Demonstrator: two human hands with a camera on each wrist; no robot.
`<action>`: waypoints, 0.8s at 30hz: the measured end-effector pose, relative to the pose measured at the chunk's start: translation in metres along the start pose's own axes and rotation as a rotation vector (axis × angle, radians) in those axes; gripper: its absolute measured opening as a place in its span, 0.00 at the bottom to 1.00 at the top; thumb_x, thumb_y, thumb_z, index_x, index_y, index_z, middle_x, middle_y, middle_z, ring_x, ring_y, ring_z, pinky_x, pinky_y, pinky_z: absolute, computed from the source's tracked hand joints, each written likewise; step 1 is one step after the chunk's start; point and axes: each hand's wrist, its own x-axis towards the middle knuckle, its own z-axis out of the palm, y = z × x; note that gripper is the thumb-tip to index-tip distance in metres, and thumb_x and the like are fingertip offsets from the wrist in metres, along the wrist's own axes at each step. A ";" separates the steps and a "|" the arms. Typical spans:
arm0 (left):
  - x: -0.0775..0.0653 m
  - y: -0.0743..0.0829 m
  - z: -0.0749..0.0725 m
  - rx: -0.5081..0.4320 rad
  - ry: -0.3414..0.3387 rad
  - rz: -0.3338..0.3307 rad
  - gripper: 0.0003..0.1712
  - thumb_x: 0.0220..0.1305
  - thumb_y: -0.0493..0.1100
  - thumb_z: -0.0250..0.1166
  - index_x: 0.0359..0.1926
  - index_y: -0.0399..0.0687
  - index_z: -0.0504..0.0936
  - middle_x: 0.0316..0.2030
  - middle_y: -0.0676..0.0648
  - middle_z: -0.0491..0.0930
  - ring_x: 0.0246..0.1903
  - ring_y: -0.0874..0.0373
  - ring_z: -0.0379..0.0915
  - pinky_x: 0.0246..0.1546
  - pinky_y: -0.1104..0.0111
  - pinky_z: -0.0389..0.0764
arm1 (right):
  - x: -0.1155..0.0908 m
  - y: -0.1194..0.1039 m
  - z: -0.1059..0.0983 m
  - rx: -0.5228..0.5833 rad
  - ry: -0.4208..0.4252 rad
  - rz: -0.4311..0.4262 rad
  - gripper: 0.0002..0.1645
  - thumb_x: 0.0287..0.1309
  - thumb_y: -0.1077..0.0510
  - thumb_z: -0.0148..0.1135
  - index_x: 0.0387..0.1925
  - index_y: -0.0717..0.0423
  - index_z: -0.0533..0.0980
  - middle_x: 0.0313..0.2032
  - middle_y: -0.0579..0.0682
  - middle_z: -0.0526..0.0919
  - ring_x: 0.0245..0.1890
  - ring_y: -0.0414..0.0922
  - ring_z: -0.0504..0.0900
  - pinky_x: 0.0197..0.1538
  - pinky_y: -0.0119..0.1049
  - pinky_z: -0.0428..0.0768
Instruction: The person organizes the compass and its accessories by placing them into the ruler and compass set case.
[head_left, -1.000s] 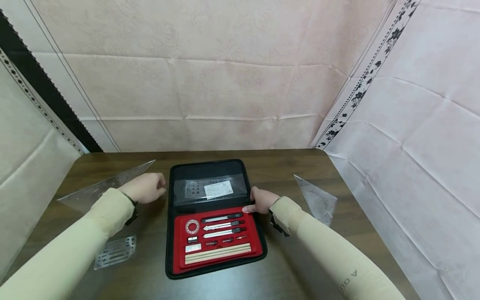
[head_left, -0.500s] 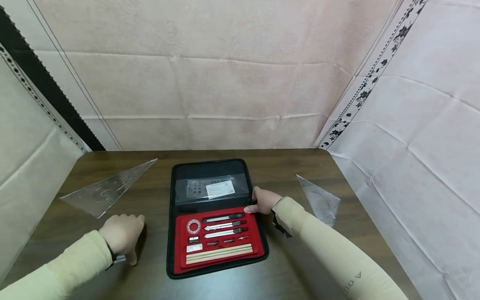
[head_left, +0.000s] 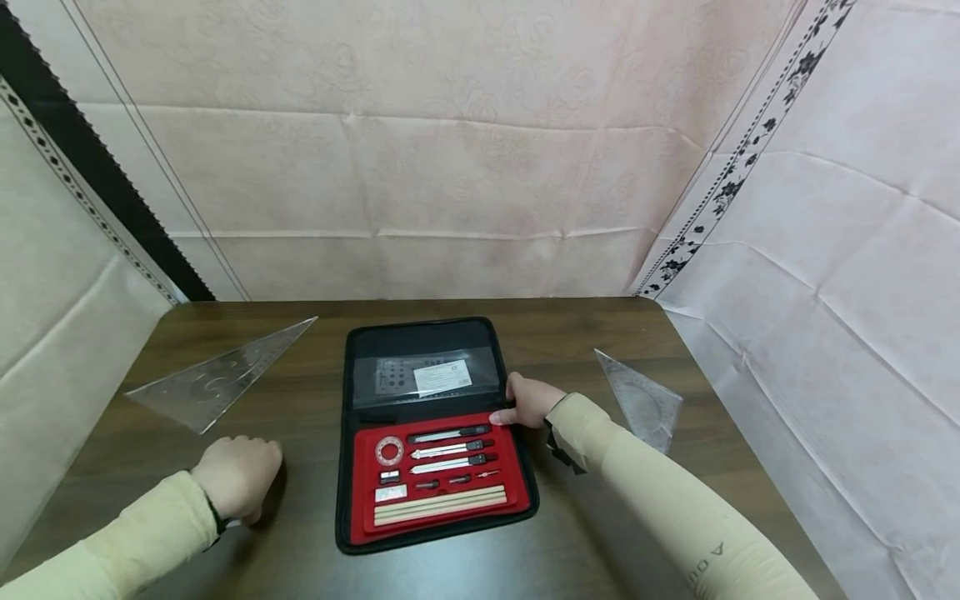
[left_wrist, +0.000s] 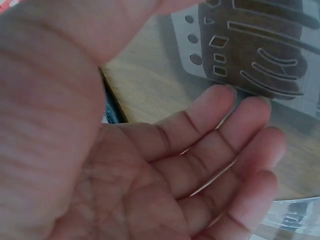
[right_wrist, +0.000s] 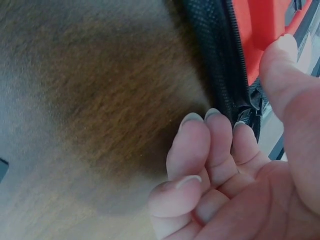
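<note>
A black zip case (head_left: pixel 420 337) lies unfolded on the table, with a red tray (head_left: pixel 363 500) of drawing tools in its near half. At the case's right edge, my right hand (head_left: pixel 528 400) has its thumb on the red tray and curled fingers against the zipped side (right_wrist: pixel 215 60). My left hand (head_left: pixel 240 475) is low over the table at the front left, its fingers loosely bent. In the left wrist view a clear stencil (left_wrist: pixel 250 50) with cut-out shapes lies just past the fingertips; whether they touch it I cannot tell. The hand hides most of it in the head view.
A large clear set square (head_left: pixel 217 379) lies at the back left of the wooden table (head_left: pixel 315 575). Right of the case is a smaller set square (head_left: pixel 645 400), partly behind the right forearm. Cloth hangs (head_left: pixel 450 183) behind the table and along both sides.
My left hand has come from beside the large set square towards the front left, over the stencil, and now hardly moves. The right hand stays at the case edge.
</note>
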 end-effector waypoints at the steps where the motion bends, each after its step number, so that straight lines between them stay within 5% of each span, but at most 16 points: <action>1: 0.000 0.000 0.001 0.000 0.010 0.003 0.24 0.29 0.38 0.80 0.25 0.43 0.72 0.21 0.46 0.73 0.21 0.48 0.71 0.23 0.53 0.74 | 0.000 0.000 0.000 0.001 0.001 0.003 0.33 0.51 0.37 0.69 0.45 0.55 0.68 0.39 0.54 0.78 0.37 0.48 0.74 0.44 0.42 0.75; 12: -0.009 -0.017 0.007 -0.062 0.035 0.025 0.42 0.16 0.46 0.87 0.36 0.34 0.74 0.29 0.41 0.75 0.28 0.41 0.73 0.29 0.49 0.76 | 0.001 0.000 0.002 0.003 -0.001 0.027 0.34 0.49 0.36 0.69 0.46 0.54 0.68 0.39 0.53 0.78 0.37 0.48 0.75 0.45 0.42 0.75; 19: -0.011 -0.023 0.015 -0.046 0.093 0.072 0.33 0.14 0.41 0.84 0.28 0.40 0.76 0.25 0.45 0.72 0.25 0.46 0.72 0.28 0.52 0.76 | 0.002 0.001 0.003 0.017 -0.002 0.027 0.34 0.48 0.36 0.70 0.45 0.53 0.68 0.40 0.53 0.77 0.38 0.48 0.75 0.45 0.42 0.75; 24: -0.010 -0.026 0.018 -0.092 0.067 0.097 0.34 0.18 0.39 0.84 0.32 0.38 0.76 0.26 0.45 0.76 0.26 0.46 0.74 0.29 0.53 0.77 | 0.003 0.002 0.003 0.023 0.001 0.022 0.34 0.48 0.36 0.70 0.45 0.54 0.67 0.38 0.53 0.77 0.37 0.48 0.75 0.44 0.42 0.75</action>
